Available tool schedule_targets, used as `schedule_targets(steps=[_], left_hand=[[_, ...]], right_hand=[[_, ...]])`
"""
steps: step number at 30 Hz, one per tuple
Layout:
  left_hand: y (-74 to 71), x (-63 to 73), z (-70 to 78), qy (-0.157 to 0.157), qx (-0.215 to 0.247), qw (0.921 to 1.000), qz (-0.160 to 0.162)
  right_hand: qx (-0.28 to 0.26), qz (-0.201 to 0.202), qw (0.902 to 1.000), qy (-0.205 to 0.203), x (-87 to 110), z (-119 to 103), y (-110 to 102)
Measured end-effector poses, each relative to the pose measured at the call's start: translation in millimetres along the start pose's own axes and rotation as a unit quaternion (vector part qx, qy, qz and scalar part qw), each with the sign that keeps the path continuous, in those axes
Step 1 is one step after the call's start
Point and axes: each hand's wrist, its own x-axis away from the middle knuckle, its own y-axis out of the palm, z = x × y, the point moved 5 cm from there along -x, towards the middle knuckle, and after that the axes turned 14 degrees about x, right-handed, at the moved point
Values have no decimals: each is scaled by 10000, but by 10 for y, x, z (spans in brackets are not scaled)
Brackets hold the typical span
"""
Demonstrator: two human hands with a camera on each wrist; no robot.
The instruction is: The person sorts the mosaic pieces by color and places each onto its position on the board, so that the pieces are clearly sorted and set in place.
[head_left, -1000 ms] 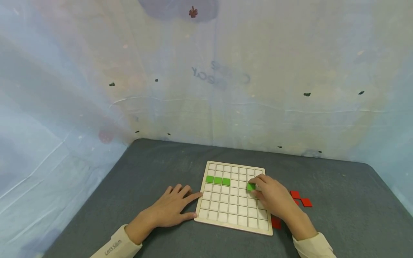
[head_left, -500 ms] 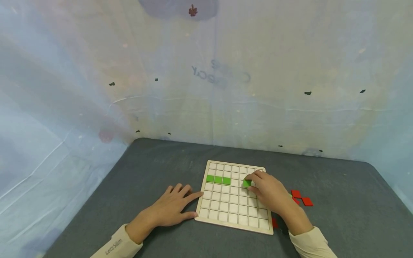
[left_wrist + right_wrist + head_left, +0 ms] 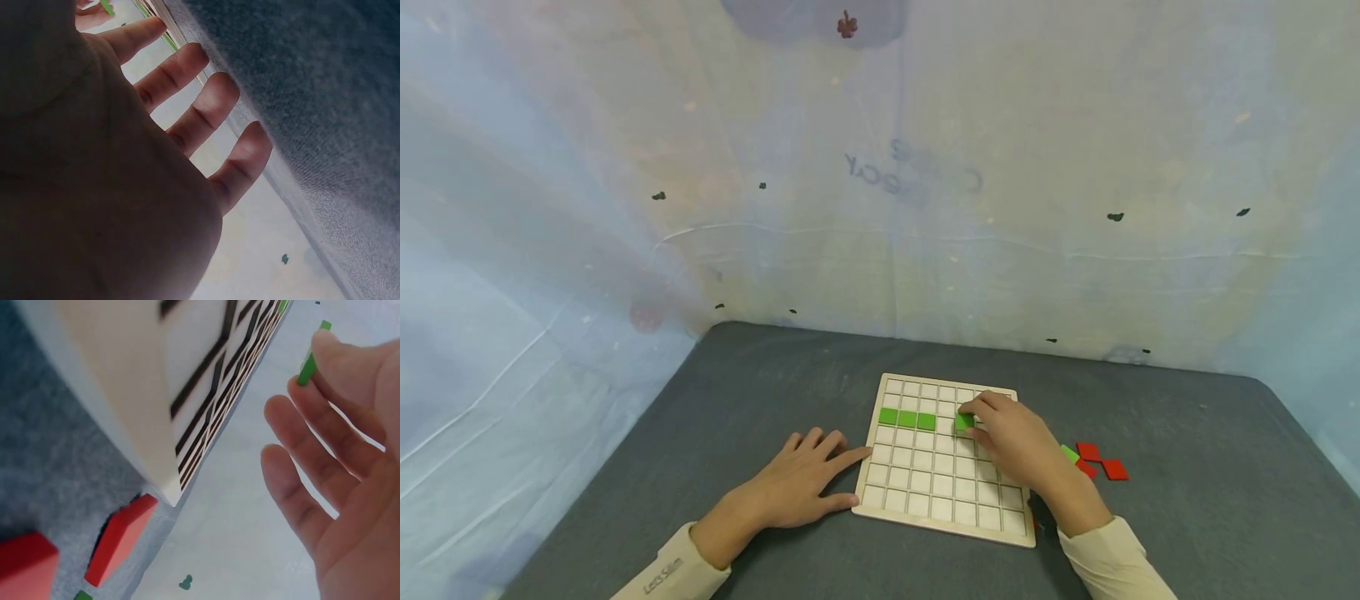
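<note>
A square wooden grid board (image 3: 919,483) lies on the dark table, with three green tiles (image 3: 907,418) side by side in a row near its left edge. My right hand (image 3: 1018,442) pinches another green tile (image 3: 963,423) between thumb and fingers, close over the same row. In the right wrist view that held tile (image 3: 314,355) is tilted on edge, away from the board's surface. My left hand (image 3: 801,483) rests spread on the table, its thumb and index fingertip right at the board's left edge.
To the right of the board lie loose red tiles (image 3: 1115,470) and a green tile (image 3: 1069,454), partly overlapping. A pale printed curtain (image 3: 895,275) hangs behind and beside the grey table (image 3: 790,367).
My right hand has moved left across the board with the green tile. The loose green tile on the right has come into view. My left hand stays in place.
</note>
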Motion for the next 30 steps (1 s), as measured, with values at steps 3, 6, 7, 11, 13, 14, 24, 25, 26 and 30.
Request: schedule_targets(steps=[3, 6, 7, 11, 13, 14, 24, 25, 26, 30], left_hand=[[-7, 2, 4, -81, 40, 9999, -59], [-14, 2, 12, -95, 56, 9999, -71], [-16, 2, 13, -90, 69, 9999, -65], [-24, 1, 21, -57, 79, 9999, -44], [-27, 4, 22, -44, 88, 9999, -40], [-27, 7, 21, -43, 80, 10000, -39], [-41, 19, 28, 136, -8, 9998, 132], [-44, 20, 32, 132, 0, 9998, 130], [-46, 17, 35, 89, 19, 9999, 104], [-37, 5, 35, 18, 18, 10000, 28]], right_hand=[[13, -17, 10000, 45, -18, 11, -14], [-7, -14, 10000, 65, -31, 19, -17], [-10, -22, 10000, 60, -35, 19, -14], [2, -8, 10000, -3, -51, 6, 1], [-3, 5, 10000, -20, -62, 0, 10], [-12, 10, 10000, -21, -70, -4, 13], [285, -144, 9989, -330, -183, -80, 81], [315, -150, 9987, -367, -190, -88, 87], [311, -167, 9986, -388, -195, -94, 94], [175, -309, 9984, -433, -208, -106, 126]])
